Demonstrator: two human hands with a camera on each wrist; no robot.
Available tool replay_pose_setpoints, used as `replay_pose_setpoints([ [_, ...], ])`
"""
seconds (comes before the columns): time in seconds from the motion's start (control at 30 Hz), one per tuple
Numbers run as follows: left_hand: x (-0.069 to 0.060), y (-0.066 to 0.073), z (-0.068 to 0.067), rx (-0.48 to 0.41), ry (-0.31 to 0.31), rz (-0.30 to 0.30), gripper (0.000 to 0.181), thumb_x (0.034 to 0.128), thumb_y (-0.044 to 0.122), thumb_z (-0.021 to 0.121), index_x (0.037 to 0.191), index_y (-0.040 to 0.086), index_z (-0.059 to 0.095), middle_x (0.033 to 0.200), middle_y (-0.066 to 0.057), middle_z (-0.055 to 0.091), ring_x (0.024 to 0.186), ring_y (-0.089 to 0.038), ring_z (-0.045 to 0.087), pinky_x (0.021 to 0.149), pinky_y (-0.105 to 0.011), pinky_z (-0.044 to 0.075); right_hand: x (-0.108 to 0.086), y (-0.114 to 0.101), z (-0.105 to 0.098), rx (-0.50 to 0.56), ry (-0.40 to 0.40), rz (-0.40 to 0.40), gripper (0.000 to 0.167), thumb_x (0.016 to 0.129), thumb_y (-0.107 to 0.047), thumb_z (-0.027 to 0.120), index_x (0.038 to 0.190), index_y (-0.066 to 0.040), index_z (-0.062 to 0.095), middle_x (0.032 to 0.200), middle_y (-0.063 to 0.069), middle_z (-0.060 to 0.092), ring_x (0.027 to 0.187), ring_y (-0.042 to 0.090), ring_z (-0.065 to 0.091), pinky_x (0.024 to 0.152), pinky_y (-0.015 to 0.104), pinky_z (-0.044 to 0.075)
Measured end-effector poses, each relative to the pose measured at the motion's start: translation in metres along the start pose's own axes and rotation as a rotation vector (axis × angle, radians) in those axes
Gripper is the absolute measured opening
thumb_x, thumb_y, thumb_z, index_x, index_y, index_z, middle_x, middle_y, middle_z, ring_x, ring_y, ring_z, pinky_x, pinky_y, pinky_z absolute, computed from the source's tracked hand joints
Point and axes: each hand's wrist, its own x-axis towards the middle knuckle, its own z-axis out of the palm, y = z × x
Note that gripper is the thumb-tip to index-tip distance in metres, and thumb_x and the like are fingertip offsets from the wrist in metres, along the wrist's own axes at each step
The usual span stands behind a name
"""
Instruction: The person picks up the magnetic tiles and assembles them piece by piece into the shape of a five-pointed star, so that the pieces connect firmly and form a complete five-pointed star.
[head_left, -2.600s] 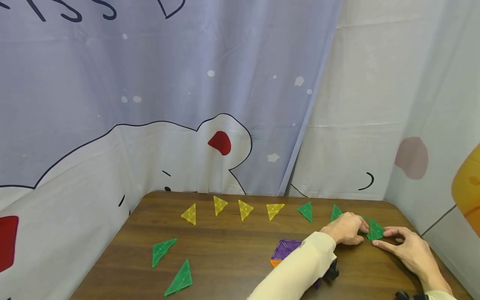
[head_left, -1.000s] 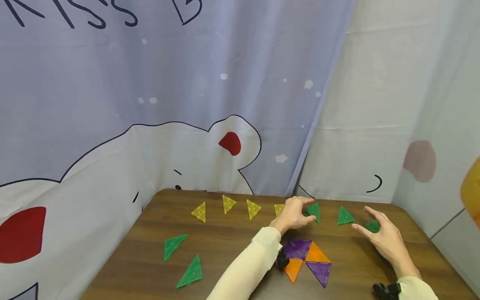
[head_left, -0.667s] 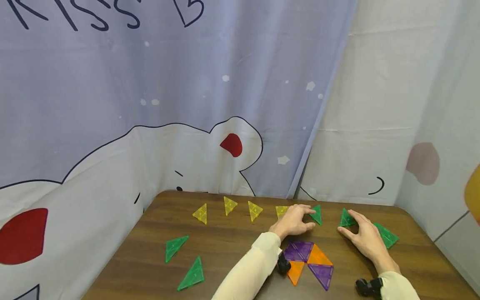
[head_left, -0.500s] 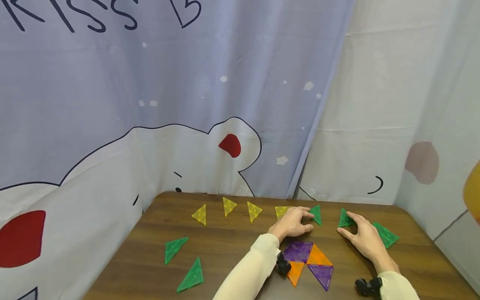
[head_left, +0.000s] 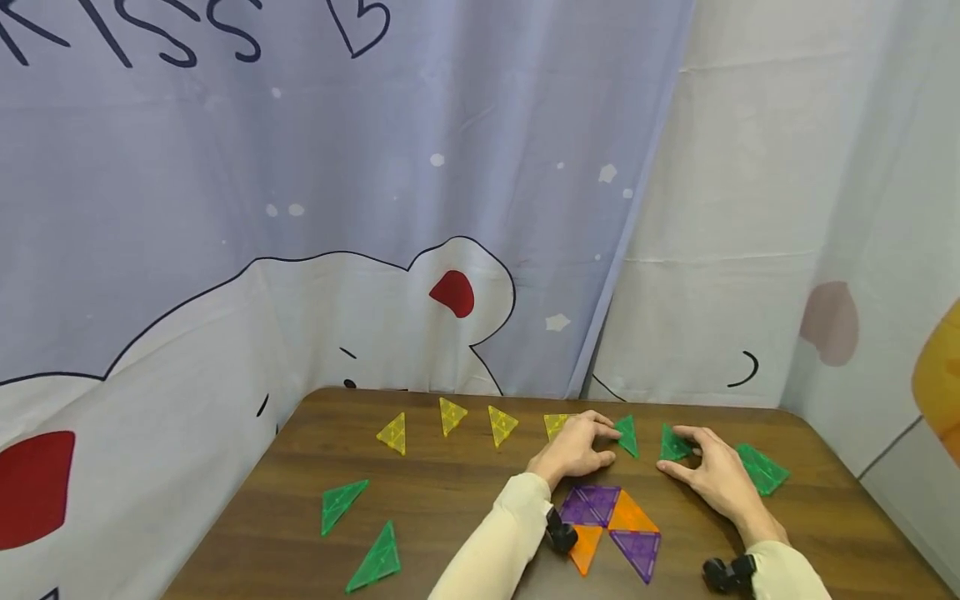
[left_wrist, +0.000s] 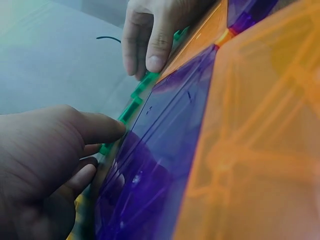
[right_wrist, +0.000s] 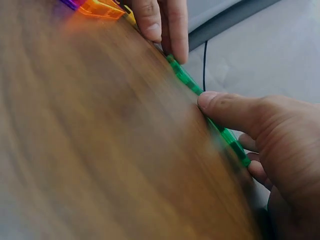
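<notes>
My right hand (head_left: pixel 717 477) holds a green triangle (head_left: pixel 675 444) at the back right, its thumb and fingers at the tile's edges. To its left, my left hand (head_left: pixel 573 448) has fingertips beside another green triangle (head_left: pixel 627 436), thumb and index finger apart. A gap separates these two triangles in the head view. Both tiles look thin and edge-on in the wrist views; a green strip (right_wrist: pixel 185 77) runs between the left fingers and the right thumb. Partly behind the left hand is a yellow triangle (head_left: pixel 554 423).
Purple (head_left: pixel 637 552) and orange triangles (head_left: pixel 632 514) form a partial ring nearer the front. Green pieces (head_left: pixel 762 469) lie far right. Several yellow triangles (head_left: pixel 453 415) line the back; two green triangles (head_left: pixel 377 560) lie at left. Curtains hang behind the table (head_left: pixel 450 517).
Both hands have moved left from the far-right green pieces. The right hand has closed round the middle green triangle; the left has come beside the one left of it. Little differs over the last half second.
</notes>
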Motion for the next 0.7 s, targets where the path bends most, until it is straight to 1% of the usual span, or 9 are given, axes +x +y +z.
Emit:
replay_pose_setpoints([
  [0.2,-0.002,0.003,0.000,0.009,-0.017,0.014,0.039,0.1035,0.021,0.081,0.142,0.016,0.078,0.148,0.002,0.069,0.137,-0.014,0.062,0.123,-0.030,0.043,0.002,-0.007,0.005,0.031,-0.011,-0.038,0.080,0.096,-0.043,0.091,0.155,-0.001,0.058,0.150,0.025,0.063,0.128,0.047,0.066,0.107,0.064,0.055],
  [0.3,-0.002,0.004,0.000,0.028,-0.038,0.041,0.041,0.1037,0.022,0.081,0.144,0.016,0.077,0.149,0.002,0.068,0.138,-0.014,0.061,0.123,-0.029,0.042,0.004,-0.011,0.008,0.041,-0.023,-0.067,0.081,0.095,-0.042,0.092,0.157,-0.002,0.058,0.150,0.023,0.064,0.131,0.044,0.066,0.108,0.062,0.055],
  [0.4,-0.002,0.006,0.000,0.043,-0.055,0.070,0.042,0.1039,0.023,0.081,0.145,0.017,0.076,0.149,0.002,0.068,0.138,-0.013,0.060,0.122,-0.028,0.043,0.005,-0.014,0.010,0.041,-0.035,-0.082,0.083,0.094,-0.044,0.092,0.158,-0.003,0.058,0.150,0.023,0.064,0.132,0.045,0.065,0.108,0.064,0.054],
  [0.43,-0.002,0.007,0.000,0.049,-0.058,0.078,0.042,0.1038,0.024,0.080,0.145,0.017,0.076,0.149,0.003,0.068,0.137,-0.013,0.060,0.120,-0.029,0.045,0.005,-0.015,0.010,0.040,-0.040,-0.081,0.084,0.094,-0.046,0.092,0.158,-0.004,0.058,0.150,0.024,0.063,0.132,0.046,0.064,0.108,0.065,0.054],
  [0.53,-0.002,0.010,0.000,0.049,-0.072,0.080,0.042,0.1041,0.025,0.081,0.145,0.019,0.076,0.149,0.004,0.067,0.136,-0.012,0.060,0.117,-0.028,0.047,0.004,-0.016,0.011,0.027,-0.051,-0.065,0.087,0.092,-0.051,0.091,0.158,-0.005,0.058,0.151,0.025,0.063,0.131,0.047,0.063,0.106,0.068,0.053],
  [0.63,-0.003,0.012,-0.001,0.059,-0.091,0.073,0.042,0.1049,0.027,0.080,0.146,0.022,0.076,0.151,0.006,0.066,0.137,-0.012,0.059,0.118,-0.028,0.046,0.004,-0.015,0.011,0.018,-0.058,-0.043,0.088,0.092,-0.054,0.091,0.158,-0.005,0.059,0.150,0.026,0.064,0.130,0.047,0.062,0.104,0.069,0.053],
  [0.7,-0.003,0.013,-0.002,0.063,-0.099,0.072,0.043,0.1047,0.028,0.080,0.147,0.023,0.075,0.151,0.007,0.065,0.138,-0.012,0.059,0.119,-0.026,0.044,0.003,-0.015,0.010,0.016,-0.061,-0.036,0.087,0.092,-0.054,0.090,0.157,-0.005,0.059,0.150,0.026,0.065,0.129,0.046,0.062,0.103,0.069,0.053],
])
